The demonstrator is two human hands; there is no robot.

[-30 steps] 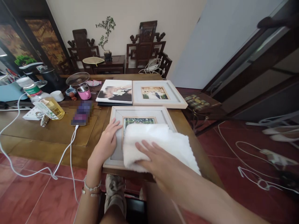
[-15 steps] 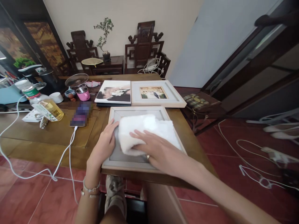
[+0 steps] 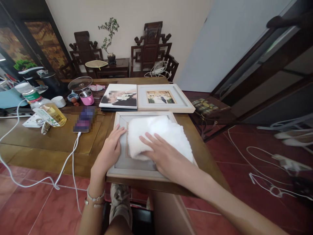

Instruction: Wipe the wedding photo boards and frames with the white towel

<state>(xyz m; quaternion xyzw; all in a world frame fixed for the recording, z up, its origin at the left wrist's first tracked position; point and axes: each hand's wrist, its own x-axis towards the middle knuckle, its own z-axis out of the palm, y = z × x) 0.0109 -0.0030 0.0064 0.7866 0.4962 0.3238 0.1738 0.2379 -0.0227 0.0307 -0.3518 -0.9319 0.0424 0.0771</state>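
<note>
A pale wooden picture frame [image 3: 140, 174] lies flat near the table's front edge. A folded white towel [image 3: 156, 127] covers much of its middle and right side, hiding whatever picture is under it. My right hand [image 3: 161, 153] rests on the towel with the fingers spread over its top, while the thumb side goes in at the towel's lower fold and is partly hidden. On the frame's left border lies my left hand [image 3: 112, 145], fingers extended, nothing held.
Behind are a second frame with a photo [image 3: 188, 106] and a photo panel [image 3: 122, 89]. Leftward lie a charging phone [image 3: 84, 120], a tilted bottle [image 3: 49, 111], a pink cup [image 3: 87, 98] and a glass lid [image 3: 80, 84]. White cables [image 3: 65, 166] hang over the front edge.
My right hand and the towel have slid slightly right and away from me across the frame. More of the frame's left inner part now shows. My left hand has stayed put.
</note>
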